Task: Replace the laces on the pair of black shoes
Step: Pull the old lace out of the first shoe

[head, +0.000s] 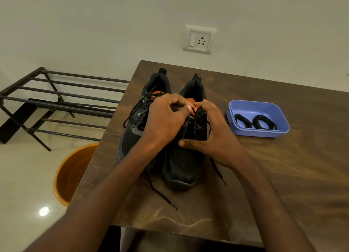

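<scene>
Black, with orange lining, the pair of shoes sits side by side on the brown wood-grain table [283,176], toes toward me. My left hand [166,119] is curled over the right shoe [186,157], its fingertips pinched together on the old lace [218,168] near the tongue. My right hand [215,138] is clamped on that shoe's right flank, thumb across the vamp. The left shoe [132,138], just beside my left wrist, stays laced. Loose lace ends trail onto the table near me. Well to the right, a blue tray [279,127] holds two coiled black laces [264,121]. My hands hide the eyelets, so how far the lace is undone is unclear.
</scene>
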